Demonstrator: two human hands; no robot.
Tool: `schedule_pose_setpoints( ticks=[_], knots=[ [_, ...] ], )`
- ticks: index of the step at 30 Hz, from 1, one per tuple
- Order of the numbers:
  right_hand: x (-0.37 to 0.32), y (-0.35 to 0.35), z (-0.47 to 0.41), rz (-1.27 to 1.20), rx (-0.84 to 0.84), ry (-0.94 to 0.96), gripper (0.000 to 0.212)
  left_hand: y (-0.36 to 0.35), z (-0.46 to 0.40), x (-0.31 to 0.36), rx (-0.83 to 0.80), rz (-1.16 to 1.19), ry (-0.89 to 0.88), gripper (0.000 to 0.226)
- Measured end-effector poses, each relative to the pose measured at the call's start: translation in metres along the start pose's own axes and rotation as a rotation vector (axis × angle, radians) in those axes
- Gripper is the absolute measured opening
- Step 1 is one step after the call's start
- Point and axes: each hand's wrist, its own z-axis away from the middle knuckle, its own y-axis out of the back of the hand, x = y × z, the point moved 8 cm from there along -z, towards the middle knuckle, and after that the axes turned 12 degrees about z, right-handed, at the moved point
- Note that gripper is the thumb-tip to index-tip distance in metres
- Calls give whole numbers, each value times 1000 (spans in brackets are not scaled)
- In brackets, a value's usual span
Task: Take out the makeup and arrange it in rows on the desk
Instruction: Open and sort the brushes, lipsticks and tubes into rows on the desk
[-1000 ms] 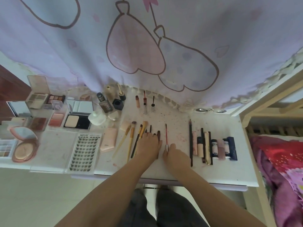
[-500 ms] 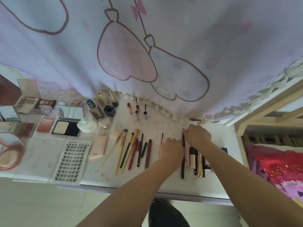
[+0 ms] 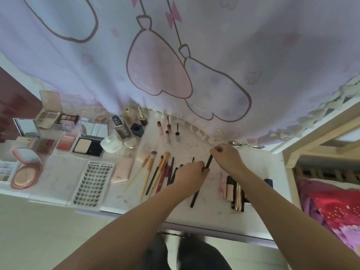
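Both hands on one long thin black pencil (image 3: 208, 162), lying slanted on the white desk (image 3: 263, 191) in the gap between two rows. Left hand (image 3: 191, 173) curled over its middle, right hand (image 3: 228, 157) pinching its far tip. Probably held at two spots to slide it straight, side by side with the others. To the left, a neat row of brushes (image 3: 153, 172): skinny yellow wooden sticks with soft fluffy tips, plus dark and red pencils. To the right, a tight row of lipsticks (image 3: 232, 189): short, smooth, shiny tubes, partly hidden by the right arm. Far left, flat square powder cases (image 3: 88, 146) with mirrors and a round pink compact (image 3: 25, 173). Far side, little glass bottles (image 3: 121, 129) standing up near the curtain (image 3: 175, 55), soft and purple. Desk top speckled with dark crumbs.
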Motion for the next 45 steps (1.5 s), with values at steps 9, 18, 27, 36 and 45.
schedule_pose_setpoints(
  ticks=[9,18,27,36,45],
  knots=[
    [17,24,9,-382,-178,-122,15,-5,50,-38,-241,286,50,29],
    [21,-47,35,91,-169,-66,21,-1,-3,-28,-7,-161,130,33],
    [15,-78,41,312,-51,27,18,-9,-19,-38,-29,-459,92,25],
    [26,-13,15,373,79,3,25,-7,-7,3,66,-332,-93,31],
    [43,-20,-6,756,-193,28,31,-75,-6,33,-133,-416,-77,40]
  ],
)
